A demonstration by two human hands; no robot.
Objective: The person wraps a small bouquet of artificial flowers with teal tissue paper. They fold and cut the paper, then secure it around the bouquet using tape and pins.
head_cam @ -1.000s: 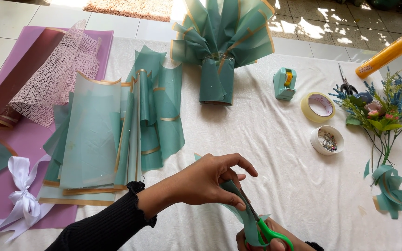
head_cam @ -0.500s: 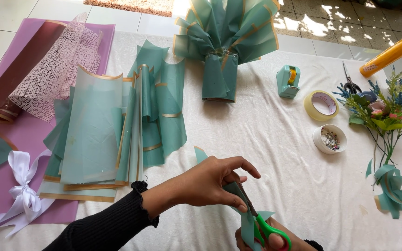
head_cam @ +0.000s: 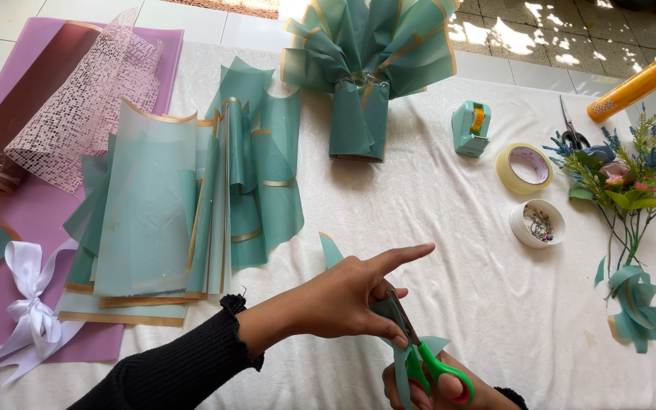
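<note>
At the bottom centre of the frame, your left hand (head_cam: pixel 343 300) pinches a teal wrapping-paper strip (head_cam: pixel 402 357) with its fingers, index pointing out. Your right hand (head_cam: pixel 438 387) grips green-handled scissors (head_cam: pixel 427 361), blades on the strip, above the white tabletop (head_cam: pixel 457 250).

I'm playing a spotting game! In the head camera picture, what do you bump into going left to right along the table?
White satin ribbon bow → stack of teal wrapping sheets with gold edges → small teal tape dispenser → roll of clear tape → bunch of blue and pink flowers.
</note>
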